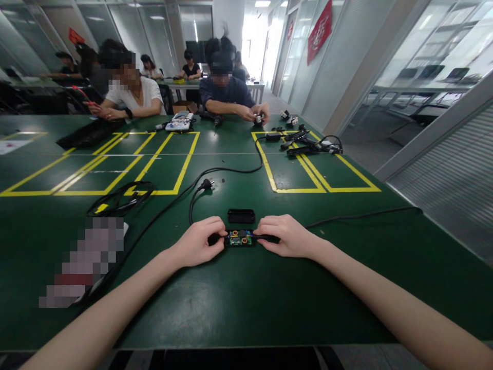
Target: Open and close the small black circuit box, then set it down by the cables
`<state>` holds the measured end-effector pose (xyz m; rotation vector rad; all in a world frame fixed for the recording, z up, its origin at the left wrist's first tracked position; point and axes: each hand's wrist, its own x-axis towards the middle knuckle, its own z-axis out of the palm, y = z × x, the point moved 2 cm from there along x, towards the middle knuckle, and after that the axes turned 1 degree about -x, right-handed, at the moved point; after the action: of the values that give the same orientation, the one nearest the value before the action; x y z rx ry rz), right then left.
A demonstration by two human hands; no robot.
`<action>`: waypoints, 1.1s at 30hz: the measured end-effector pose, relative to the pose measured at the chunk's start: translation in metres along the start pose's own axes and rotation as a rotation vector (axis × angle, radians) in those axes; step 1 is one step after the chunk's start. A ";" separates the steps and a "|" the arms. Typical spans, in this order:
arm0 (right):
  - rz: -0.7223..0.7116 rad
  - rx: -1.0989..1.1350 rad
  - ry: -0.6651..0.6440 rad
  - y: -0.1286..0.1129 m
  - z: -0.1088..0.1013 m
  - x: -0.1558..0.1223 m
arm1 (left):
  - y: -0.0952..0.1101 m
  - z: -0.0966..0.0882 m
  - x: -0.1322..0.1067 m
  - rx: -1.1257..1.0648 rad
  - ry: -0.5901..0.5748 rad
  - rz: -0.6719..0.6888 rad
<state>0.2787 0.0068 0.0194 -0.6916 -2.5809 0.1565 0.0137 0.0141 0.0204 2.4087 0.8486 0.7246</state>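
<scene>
In front of me lies an opened black power adapter, its green circuit board, copper-coloured ring coils and small parts facing up. My left hand is closed at its left end, thumb and forefinger pinching the black cord where it meets the case. At the right end my right hand pinches a black cable beside the housing. Just beyond the adapter rests its black cover, hollow side up. A mains plug lies farther off, its cord running down behind my left hand.
A long black cable crosses the green table. Left are a coiled cable and a blurred flat item. Yellow tape marks rectangles. Adapters and cables lie at far right. Co-workers sit opposite.
</scene>
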 end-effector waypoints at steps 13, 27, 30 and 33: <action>-0.043 -0.129 -0.082 -0.004 -0.012 0.002 | 0.003 0.002 0.001 0.024 -0.024 -0.032; 0.478 -0.138 0.161 0.022 0.021 0.005 | -0.004 0.003 0.003 0.321 0.068 -0.044; 0.509 -0.034 0.166 0.018 0.023 0.007 | -0.009 0.008 0.002 0.355 0.029 -0.040; 0.536 0.091 0.169 0.014 0.021 0.010 | -0.010 0.010 0.002 0.347 0.038 -0.013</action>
<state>0.2681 0.0239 0.0018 -1.2864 -2.1607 0.3636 0.0170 0.0197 0.0080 2.6946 1.0807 0.6651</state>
